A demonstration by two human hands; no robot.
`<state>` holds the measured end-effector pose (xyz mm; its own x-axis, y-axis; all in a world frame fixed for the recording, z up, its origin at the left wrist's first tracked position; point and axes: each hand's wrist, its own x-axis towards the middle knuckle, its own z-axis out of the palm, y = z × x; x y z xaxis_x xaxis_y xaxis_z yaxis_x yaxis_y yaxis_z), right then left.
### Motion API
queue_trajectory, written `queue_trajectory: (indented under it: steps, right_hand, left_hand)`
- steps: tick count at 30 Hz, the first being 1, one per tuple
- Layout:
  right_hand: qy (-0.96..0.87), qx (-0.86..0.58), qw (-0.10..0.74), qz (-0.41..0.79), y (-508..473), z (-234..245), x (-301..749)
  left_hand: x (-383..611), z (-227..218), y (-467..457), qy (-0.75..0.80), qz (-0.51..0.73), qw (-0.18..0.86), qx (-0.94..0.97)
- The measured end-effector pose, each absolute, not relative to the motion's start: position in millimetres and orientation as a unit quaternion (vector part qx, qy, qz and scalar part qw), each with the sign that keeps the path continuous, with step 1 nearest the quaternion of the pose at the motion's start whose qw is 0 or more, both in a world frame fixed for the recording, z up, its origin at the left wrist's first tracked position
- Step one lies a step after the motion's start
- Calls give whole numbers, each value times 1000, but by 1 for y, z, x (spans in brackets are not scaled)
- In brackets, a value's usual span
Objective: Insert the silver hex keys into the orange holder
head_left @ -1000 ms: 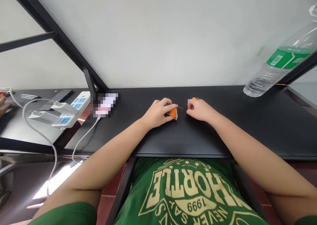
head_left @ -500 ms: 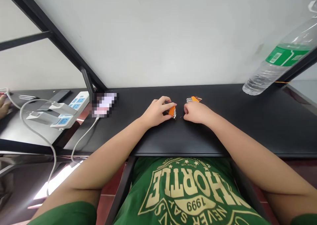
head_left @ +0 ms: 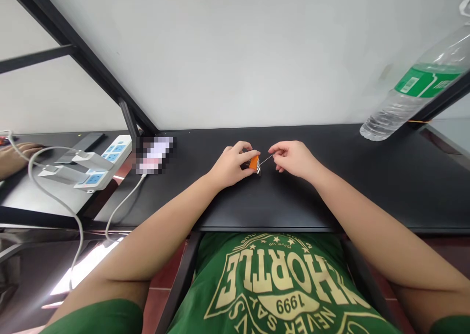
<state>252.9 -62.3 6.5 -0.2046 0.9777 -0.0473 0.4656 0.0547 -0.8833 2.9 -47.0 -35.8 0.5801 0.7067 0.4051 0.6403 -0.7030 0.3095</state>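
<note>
Holder, orange, gripped between the thumb and fingers of the left hand, which are parted only by its width; a striped row shows at its edge, just past the fingertips. Opposite, the thumb and forefinger of the right hand appear pinched on a thin rod, slanting from these fingers down toward the holder; whether its far end touches cannot be told. By judgement, a slack right pinch could let the rod twist or drop onto the desk between the fingers; a skewed angle could snag it on the row; a loose left grip could let the holder turn under side pressure.
</note>
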Motion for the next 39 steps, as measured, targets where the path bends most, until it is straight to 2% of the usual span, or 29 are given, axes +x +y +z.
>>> queue_trajectory:
  steps: [16, 39]
  right_hand:
    - [-615, -538, 395, 420, -64, 5, 247]
    - [-614, -533, 407, 416, -68, 7, 243]
  left_hand:
    - [5, -34, -50, 402, 282, 121, 863]
    - [6, -34, -50, 407, 282, 118, 861]
